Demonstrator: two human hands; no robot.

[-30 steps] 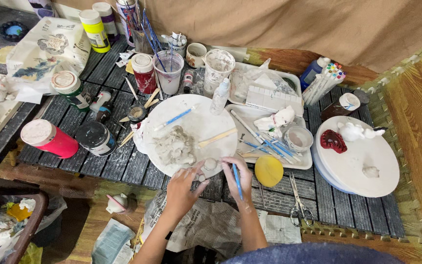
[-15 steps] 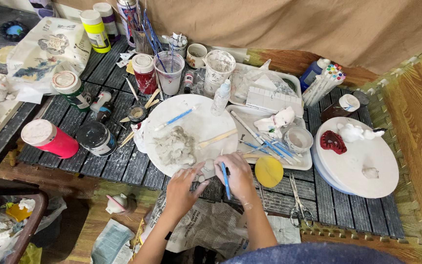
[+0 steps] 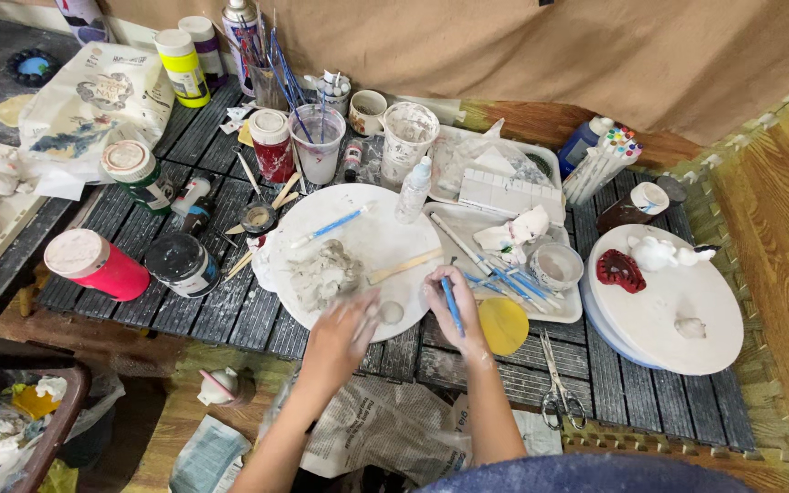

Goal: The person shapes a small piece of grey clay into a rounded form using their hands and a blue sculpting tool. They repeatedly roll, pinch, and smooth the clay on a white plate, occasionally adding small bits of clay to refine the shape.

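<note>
My right hand (image 3: 454, 309) is closed around a thin blue modelling tool (image 3: 450, 305) at the near right edge of a round white board (image 3: 358, 239). My left hand (image 3: 342, 336) lies blurred over the board's near rim, fingers beside a small round grey clay piece (image 3: 392, 312). A lump of grey clay (image 3: 321, 272) sits on the board just beyond that hand. A blue brush (image 3: 329, 225) and a flat wooden stick (image 3: 405, 265) also lie on the board.
A white tray (image 3: 568, 315) with blue tools and a small cup lies to the right, a yellow disc (image 3: 504, 325) and scissors (image 3: 559, 383) nearer me. A round white board (image 3: 664, 315) holds small figures. Paint jars, a red can (image 3: 96, 265) and cups crowd the left and back.
My left hand has slid right along the board's near rim toward the small clay piece. My right hand has tilted the blue tool more upright and shifted slightly left.
</note>
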